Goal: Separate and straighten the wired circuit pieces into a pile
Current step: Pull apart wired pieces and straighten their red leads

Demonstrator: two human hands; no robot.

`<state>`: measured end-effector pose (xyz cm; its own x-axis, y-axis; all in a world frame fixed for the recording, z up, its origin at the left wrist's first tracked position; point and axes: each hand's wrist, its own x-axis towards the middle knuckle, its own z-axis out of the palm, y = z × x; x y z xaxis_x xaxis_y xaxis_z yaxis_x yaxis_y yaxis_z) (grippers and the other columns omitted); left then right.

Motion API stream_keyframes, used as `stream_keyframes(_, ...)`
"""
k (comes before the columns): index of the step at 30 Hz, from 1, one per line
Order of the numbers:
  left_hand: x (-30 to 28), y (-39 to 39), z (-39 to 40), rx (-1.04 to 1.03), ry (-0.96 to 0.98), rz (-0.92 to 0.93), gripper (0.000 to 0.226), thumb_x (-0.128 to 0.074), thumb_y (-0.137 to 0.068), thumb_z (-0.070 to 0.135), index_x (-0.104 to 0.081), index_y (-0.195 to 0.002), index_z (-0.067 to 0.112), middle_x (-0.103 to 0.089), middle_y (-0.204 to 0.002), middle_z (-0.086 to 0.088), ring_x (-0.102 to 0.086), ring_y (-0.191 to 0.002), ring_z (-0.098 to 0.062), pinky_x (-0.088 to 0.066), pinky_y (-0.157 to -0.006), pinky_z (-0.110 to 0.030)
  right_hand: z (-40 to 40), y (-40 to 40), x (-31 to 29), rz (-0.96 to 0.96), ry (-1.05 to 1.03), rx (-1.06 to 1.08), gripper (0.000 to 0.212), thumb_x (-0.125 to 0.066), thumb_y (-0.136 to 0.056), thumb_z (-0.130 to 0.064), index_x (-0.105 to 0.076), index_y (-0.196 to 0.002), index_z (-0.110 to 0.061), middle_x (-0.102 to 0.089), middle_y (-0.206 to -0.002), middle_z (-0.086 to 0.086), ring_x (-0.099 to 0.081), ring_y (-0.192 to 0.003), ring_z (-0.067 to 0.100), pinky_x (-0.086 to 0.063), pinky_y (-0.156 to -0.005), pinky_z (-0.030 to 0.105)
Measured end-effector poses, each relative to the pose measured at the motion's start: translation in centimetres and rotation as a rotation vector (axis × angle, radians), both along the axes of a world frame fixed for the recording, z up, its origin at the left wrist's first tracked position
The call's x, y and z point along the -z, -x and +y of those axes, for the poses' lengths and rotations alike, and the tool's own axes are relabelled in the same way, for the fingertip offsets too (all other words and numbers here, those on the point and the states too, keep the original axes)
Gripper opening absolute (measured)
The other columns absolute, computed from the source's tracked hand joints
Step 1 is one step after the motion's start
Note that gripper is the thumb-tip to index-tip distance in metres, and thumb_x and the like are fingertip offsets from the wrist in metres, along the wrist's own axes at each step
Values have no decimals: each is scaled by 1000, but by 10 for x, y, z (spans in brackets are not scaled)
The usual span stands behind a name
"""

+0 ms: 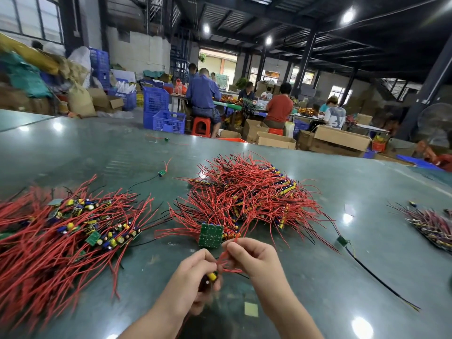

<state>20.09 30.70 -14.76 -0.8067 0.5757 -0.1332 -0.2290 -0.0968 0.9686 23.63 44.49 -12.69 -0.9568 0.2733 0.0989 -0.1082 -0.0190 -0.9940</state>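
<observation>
Sorted pile (73, 231): red-wired boards fanned flat at the table's left.
Left hand (195, 277): fingers curled round a circuit piece (212, 276) with a yellow capacitor, held just above the green table (318, 277).
Right hand (254, 258): pinching that piece's red wires (226, 253), beside the left hand.
Tangled heap (252, 194): behind both hands, centre table.
Loose board (342, 241): right of the heap.
</observation>
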Motion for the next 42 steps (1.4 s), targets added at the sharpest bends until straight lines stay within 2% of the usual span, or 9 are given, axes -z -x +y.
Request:
stream_keyframes(5, -11, 1, -7, 146, -46, -134, 4, -50, -61, 23, -51, -61, 19, -32, -49, 1, -12, -38, -8, -10, -41, -8, -1, -2, 3, -1, 247, -206, 15, -62, -75, -18, -73, -70, -10, -62, -63, 5, -53, -53, 8, -46, -58, 17)
stream_keyframes(10, -8, 0, -5, 80, -39, -131, 29, -53, -73, 43, -56, -54, 21, -28, -46, 4, -13, -37, -9, -7, -42, -13, 0, 1, 6, 46, 217, -184, 18, -65, -72, -21, -73, -75, -6, -64, -65, 7, -54, -56, 9, -48, -59, 18)
stream_keyframes(14, -7, 1, -6, 10, 20, 113, 29, -58, -86, 27, -48, -60, 18, -31, -44, 6, -18, -37, -8, -14, -36, -15, -1, -1, 4, 17, 148, -121, 14, -66, -74, -18, -75, -71, -7, -63, -62, 5, -51, -53, 8, -45, -55, 16)
stream_keyframes(18, -2, 5, -8, -129, 159, 466, 35, -57, -91, 17, -41, -61, 14, -37, -47, 6, -33, -47, -10, -29, -51, -22, -2, -4, 2, 8, -125, -12, 17, -64, -85, -8, -75, -72, -9, -66, -64, 4, -54, -58, 8, -45, -57, 18)
stream_keyframes(22, -3, 7, -10, -96, 175, 456, 38, -60, -91, 20, -42, -58, 18, -40, -45, 6, -35, -45, -8, -30, -54, -26, -3, -5, -2, -19, -105, -32, 22, -61, -85, -6, -74, -67, -9, -66, -65, 8, -52, -57, 11, -43, -56, 19)
stream_keyframes(27, 1, 7, -10, -167, 249, 597, 22, -52, -75, 51, -56, -73, 29, -45, -48, 6, -39, -52, -14, -33, -59, -32, -4, -5, -3, 10, -57, 58, 18, -64, -83, -7, -74, -69, -5, -64, -60, 6, -52, -52, 8, -43, -54, 17)
stream_keyframes(33, 5, 4, -13, -185, 316, 706, 21, -50, -81, 52, -53, -79, 31, -50, -51, 7, -44, -52, -12, -42, -63, -35, 1, -2, -1, -48, 56, 104, 22, -64, -84, -6, -75, -65, -6, -65, -58, 6, -53, -48, 7, -45, -51, 16)
stream_keyframes(39, 5, 5, -13, -231, 369, 747, 13, -54, -90, 39, -51, -81, 31, -52, -56, 3, -43, -52, -9, -42, -61, -34, 14, 1, 1, -13, 10, 258, 20, -63, -86, -17, -76, -72, -13, -64, -63, 1, -54, -58, 6, -47, -66, 22)
stream_keyframes(42, 7, 4, -11, -208, 381, 755, 14, -54, -90, 41, -51, -82, 29, -53, -58, 3, -44, -53, -10, -42, -63, -33, 16, 1, 1, -26, 104, 223, 22, -62, -86, -17, -76, -70, -11, -64, -61, 0, -53, -53, 5, -47, -56, 16)
